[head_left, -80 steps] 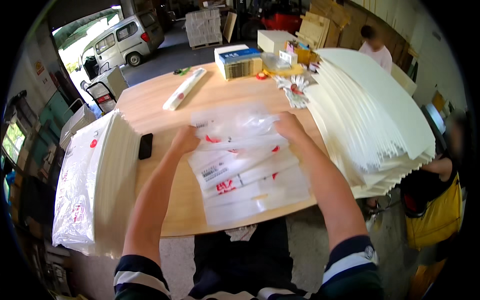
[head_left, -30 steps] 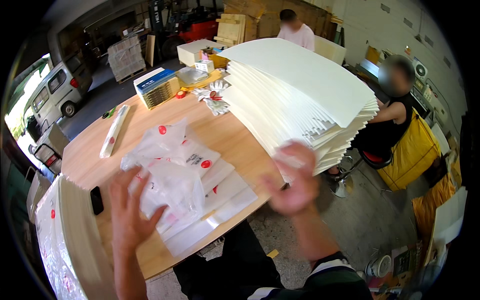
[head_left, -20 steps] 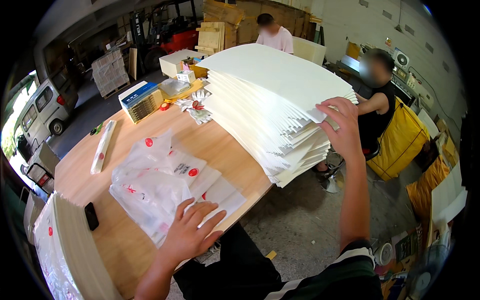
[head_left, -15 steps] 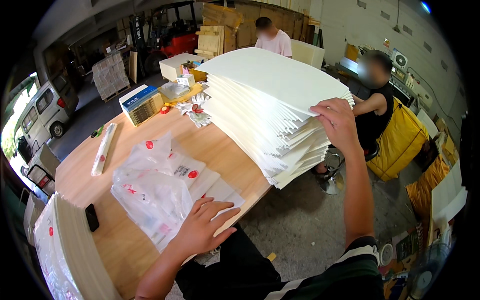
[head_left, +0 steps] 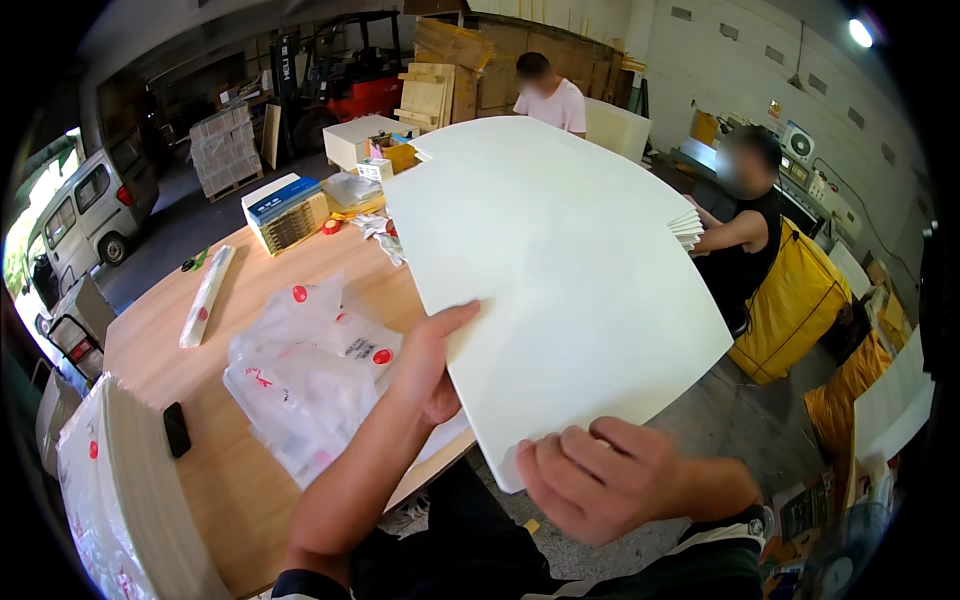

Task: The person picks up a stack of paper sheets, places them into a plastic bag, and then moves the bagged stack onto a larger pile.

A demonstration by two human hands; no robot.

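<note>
A large white sheet (head_left: 560,260), stiff like thin board, slants toward me over the table's right side. My left hand (head_left: 430,365) grips its left edge, thumb on top and the other fingers underneath. At the sheet's near edge, my right hand (head_left: 600,475) is closed with curled fingers; the exact contact there is partly hidden. Behind the sheet, a fanned corner of the stack of white sheets (head_left: 684,226) shows, the rest covered. Clear plastic bags (head_left: 300,380) with red marks lie left of my left hand.
On the wooden table (head_left: 270,300) are a rolled plastic bundle (head_left: 208,298), a blue-topped box (head_left: 285,212), gloves (head_left: 380,232) and a black phone (head_left: 177,430). A wrapped stack (head_left: 130,490) stands at the near left. One person sits at the right, another is beyond the table.
My right hand has drawn the top sheet toward me, down from the stack's right corner. My left hand, open before, has risen and taken hold of the left edge.
</note>
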